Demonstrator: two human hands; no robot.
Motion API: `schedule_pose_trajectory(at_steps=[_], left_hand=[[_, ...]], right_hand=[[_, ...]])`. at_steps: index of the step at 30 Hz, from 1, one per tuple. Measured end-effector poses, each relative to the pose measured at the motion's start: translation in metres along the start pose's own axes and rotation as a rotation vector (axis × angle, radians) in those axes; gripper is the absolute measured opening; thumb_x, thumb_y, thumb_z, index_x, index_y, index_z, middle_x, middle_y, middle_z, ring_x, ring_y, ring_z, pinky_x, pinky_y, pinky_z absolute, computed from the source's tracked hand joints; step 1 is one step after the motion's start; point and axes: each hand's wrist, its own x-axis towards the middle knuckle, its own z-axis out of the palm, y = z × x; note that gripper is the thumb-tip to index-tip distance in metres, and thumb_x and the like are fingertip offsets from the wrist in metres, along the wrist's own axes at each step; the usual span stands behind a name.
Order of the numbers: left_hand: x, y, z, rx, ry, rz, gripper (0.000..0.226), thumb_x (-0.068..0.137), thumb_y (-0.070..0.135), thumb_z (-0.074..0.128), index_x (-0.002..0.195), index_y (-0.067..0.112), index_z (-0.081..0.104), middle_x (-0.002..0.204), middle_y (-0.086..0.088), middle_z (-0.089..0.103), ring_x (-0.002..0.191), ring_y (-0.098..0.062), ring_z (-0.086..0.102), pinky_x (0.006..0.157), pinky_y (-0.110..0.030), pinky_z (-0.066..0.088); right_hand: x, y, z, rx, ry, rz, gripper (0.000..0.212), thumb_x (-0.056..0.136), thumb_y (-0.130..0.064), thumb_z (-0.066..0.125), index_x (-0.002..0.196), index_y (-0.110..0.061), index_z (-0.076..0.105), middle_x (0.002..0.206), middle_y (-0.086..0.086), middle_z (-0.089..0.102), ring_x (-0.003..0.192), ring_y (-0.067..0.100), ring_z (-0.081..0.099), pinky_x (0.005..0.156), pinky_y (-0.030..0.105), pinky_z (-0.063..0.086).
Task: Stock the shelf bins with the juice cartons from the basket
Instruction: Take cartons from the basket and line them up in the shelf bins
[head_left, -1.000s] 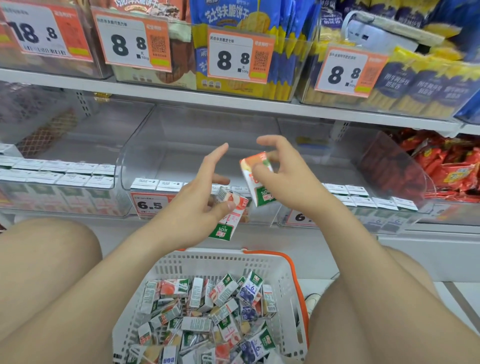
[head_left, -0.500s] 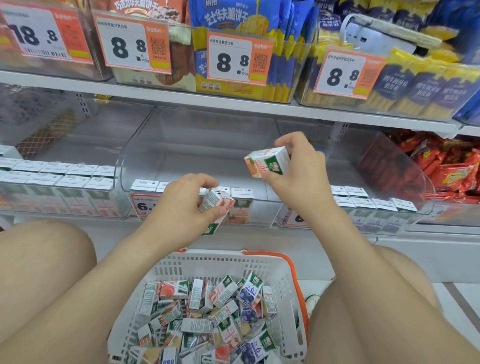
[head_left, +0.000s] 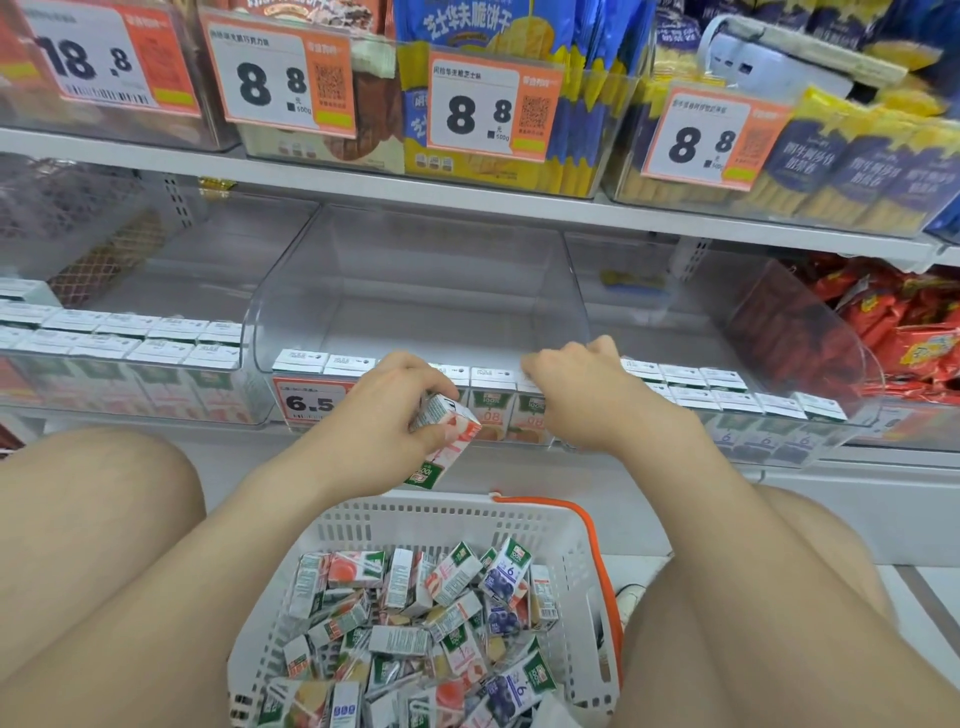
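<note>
Low in the frame's centre, the basket (head_left: 415, 512) holds loose juice cartons (head_left: 410, 636). Above it, the left hand (head_left: 384, 410) clamps a tilted red-and-white carton (head_left: 449, 441); a loose hold could drop it short of the middle bin (head_left: 415, 291). The right hand (head_left: 582, 400) curls over that bin's front row (head_left: 491, 402) and might topple neighbours. Whether it holds anything is hidden.
</note>
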Motion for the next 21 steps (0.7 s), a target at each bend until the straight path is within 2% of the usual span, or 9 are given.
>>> schedule_pose_trajectory(at_steps=[2, 3, 5, 6, 8, 12, 16, 17, 21], left_hand=[[0.002, -0.001, -0.003, -0.102, 0.032, -0.030, 0.031, 0.097, 0.038, 0.074, 0.127, 0.036, 0.067, 0.126, 0.008, 0.054, 0.102, -0.013, 0.066, 0.100, -0.039, 0.054], [0.003, -0.002, -0.005, -0.192, 0.048, -0.057, 0.028, 0.097, 0.038, 0.074, 0.124, 0.039, 0.068, 0.126, 0.007, 0.056, 0.098, -0.014, 0.071, 0.097, -0.042, 0.057], [0.002, -0.004, -0.010, -0.436, 0.081, -0.119, 0.024, 0.097, 0.035, 0.075, 0.120, 0.039, 0.071, 0.125, 0.002, 0.063, 0.094, -0.020, 0.077, 0.094, -0.050, 0.060], [0.000, -0.004, -0.013, -0.553, 0.099, -0.140, 0.023, 0.097, 0.031, 0.075, 0.119, 0.037, 0.073, 0.123, -0.003, 0.066, 0.094, -0.025, 0.078, 0.094, -0.054, 0.061], [-0.004, -0.003, -0.020, -0.726, 0.132, -0.157, 0.023, 0.098, 0.024, 0.075, 0.119, 0.032, 0.075, 0.121, -0.011, 0.070, 0.097, -0.031, 0.078, 0.093, -0.051, 0.062], [-0.012, -0.006, -0.033, -0.930, 0.152, -0.149, 0.031, 0.099, 0.018, 0.070, 0.130, 0.022, 0.071, 0.120, -0.005, 0.076, 0.100, -0.025, 0.076, 0.084, -0.037, 0.061], [-0.026, -0.022, -0.041, -1.219, 0.273, -0.165, 0.041, 0.093, 0.021, 0.069, 0.133, 0.010, 0.068, 0.125, -0.015, 0.075, 0.103, -0.023, 0.073, 0.081, -0.036, 0.063], [-0.028, -0.027, -0.044, -1.268, 0.307, -0.170, 0.043, 0.091, 0.019, 0.069, 0.133, 0.008, 0.067, 0.127, -0.017, 0.074, 0.105, -0.024, 0.073, 0.082, -0.038, 0.064], [-0.045, -0.048, -0.066, -1.242, 0.327, -0.144, 0.037, 0.098, 0.011, 0.065, 0.135, 0.007, 0.066, 0.125, -0.017, 0.072, 0.105, -0.028, 0.072, 0.090, -0.045, 0.061]], right_hand=[[-0.002, -0.002, 0.001, 0.056, 0.066, 0.007, 0.032, 0.074, 0.005, 0.044, 0.097, -0.014, 0.055, 0.085, 0.004, 0.060, 0.088, 0.032, 0.056, 0.084, 0.043, 0.032], [-0.002, -0.004, 0.001, 0.141, 0.147, -0.016, 0.038, 0.080, 0.003, 0.046, 0.111, -0.014, 0.061, 0.097, 0.004, 0.066, 0.101, 0.033, 0.059, 0.091, 0.045, 0.037], [-0.008, -0.011, -0.004, 0.483, 0.340, -0.071, 0.042, 0.096, -0.007, 0.053, 0.135, -0.017, 0.064, 0.121, 0.002, 0.072, 0.116, 0.024, 0.063, 0.103, 0.044, 0.047], [-0.012, -0.018, -0.007, 0.693, 0.388, -0.093, 0.039, 0.100, -0.014, 0.057, 0.137, -0.019, 0.065, 0.121, -0.002, 0.074, 0.110, 0.014, 0.068, 0.101, 0.038, 0.052], [-0.017, -0.034, -0.008, 0.995, 0.330, -0.128, 0.038, 0.099, -0.026, 0.066, 0.137, -0.024, 0.066, 0.112, -0.008, 0.074, 0.093, 0.007, 0.073, 0.090, 0.034, 0.060], [-0.013, -0.063, 0.001, 1.276, 0.206, -0.138, 0.045, 0.092, -0.039, 0.075, 0.134, -0.030, 0.060, 0.102, 0.002, 0.078, 0.086, 0.018, 0.078, 0.083, 0.051, 0.063], [-0.015, -0.095, 0.003, 1.461, 0.120, -0.094, 0.046, 0.084, -0.021, 0.089, 0.120, -0.022, 0.062, 0.104, 0.003, 0.076, 0.089, 0.020, 0.077, 0.075, 0.025, 0.058], [-0.014, -0.104, 0.004, 1.471, 0.132, -0.087, 0.041, 0.083, -0.017, 0.090, 0.116, -0.019, 0.065, 0.106, 0.003, 0.076, 0.090, 0.021, 0.076, 0.075, 0.023, 0.058], [-0.008, -0.134, -0.006, 1.632, 0.314, 0.014, 0.024, 0.085, -0.006, 0.084, 0.105, -0.015, 0.074, 0.098, 0.002, 0.079, 0.085, 0.021, 0.076, 0.085, 0.046, 0.064]])
